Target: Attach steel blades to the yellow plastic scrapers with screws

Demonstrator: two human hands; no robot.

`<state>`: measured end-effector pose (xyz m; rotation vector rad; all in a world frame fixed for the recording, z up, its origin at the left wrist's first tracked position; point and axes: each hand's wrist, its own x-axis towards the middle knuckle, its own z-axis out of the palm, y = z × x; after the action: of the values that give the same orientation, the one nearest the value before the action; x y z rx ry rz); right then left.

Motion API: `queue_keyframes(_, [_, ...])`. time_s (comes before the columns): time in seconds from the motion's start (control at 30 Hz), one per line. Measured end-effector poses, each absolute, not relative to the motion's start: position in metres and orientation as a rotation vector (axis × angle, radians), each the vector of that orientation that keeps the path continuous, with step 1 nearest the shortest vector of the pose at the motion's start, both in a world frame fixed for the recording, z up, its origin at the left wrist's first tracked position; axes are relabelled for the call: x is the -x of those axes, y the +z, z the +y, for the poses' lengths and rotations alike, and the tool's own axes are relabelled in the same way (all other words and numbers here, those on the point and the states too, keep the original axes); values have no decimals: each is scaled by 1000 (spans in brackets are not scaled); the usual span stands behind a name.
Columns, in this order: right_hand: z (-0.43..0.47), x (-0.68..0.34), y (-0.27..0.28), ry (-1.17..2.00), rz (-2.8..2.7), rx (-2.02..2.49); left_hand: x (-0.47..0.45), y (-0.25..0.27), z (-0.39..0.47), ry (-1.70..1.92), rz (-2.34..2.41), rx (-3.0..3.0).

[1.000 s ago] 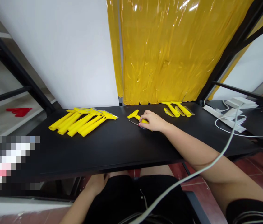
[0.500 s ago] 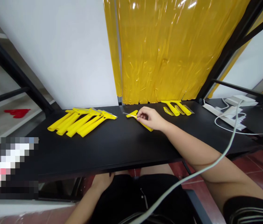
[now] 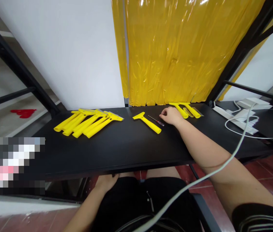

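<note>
My right hand [image 3: 171, 116] is over the black tabletop, fingers curled together; what they hold, if anything, is hidden. Just left of its fingertips lies a small screwdriver [image 3: 160, 123] with a thin shaft. Beside that is a single yellow scraper [image 3: 149, 124], head pointing up and left, with no blade visible on it. Behind my right hand are more yellow scrapers [image 3: 194, 111] and a yellow cover piece [image 3: 187, 111]. My left hand [image 3: 106, 182] rests on my thigh below the table edge, fingers lying flat and partly hard to see.
A row of several yellow scrapers [image 3: 91, 124] with blades lies overlapped on the left of the black table [image 3: 117, 151]. White power strips and cables [image 3: 238, 117] sit at the right. A pale cable [image 3: 199, 178] hangs across my right arm. Black frame posts [image 3: 42, 96] flank the table.
My right hand has left the single scraper and moved right, uncovering the screwdriver. The thin pale strip by its fingers no longer shows there. My left hand stays on my thigh.
</note>
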<state>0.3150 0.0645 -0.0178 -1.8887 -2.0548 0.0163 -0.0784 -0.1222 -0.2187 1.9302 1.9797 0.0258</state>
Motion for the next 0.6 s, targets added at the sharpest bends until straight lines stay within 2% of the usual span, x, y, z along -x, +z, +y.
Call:
queue_keyframes(0.1, [70, -330, -16, -234, -1873, 2124, 72, -212, -129, -114, 1972, -1907])
queue_keyframes(0.17, [74, -338, -17, -262, -1847, 2247, 62, -203, -139, -255, 1888, -1924])
queue_keyframes(0.27, [81, -344, -21, -206, -1872, 2328, 46, -170, -160, -273, 1763, -2040])
queue_keyframes(0.5, [77, -331, -26, 29, -1938, 2145, 21, -3, -188, -166, 762, -2040])
queue_keyframes(0.6, [70, -319, -27, 87, -2087, 1941, 9, 44, -165, 73, 750, -2159])
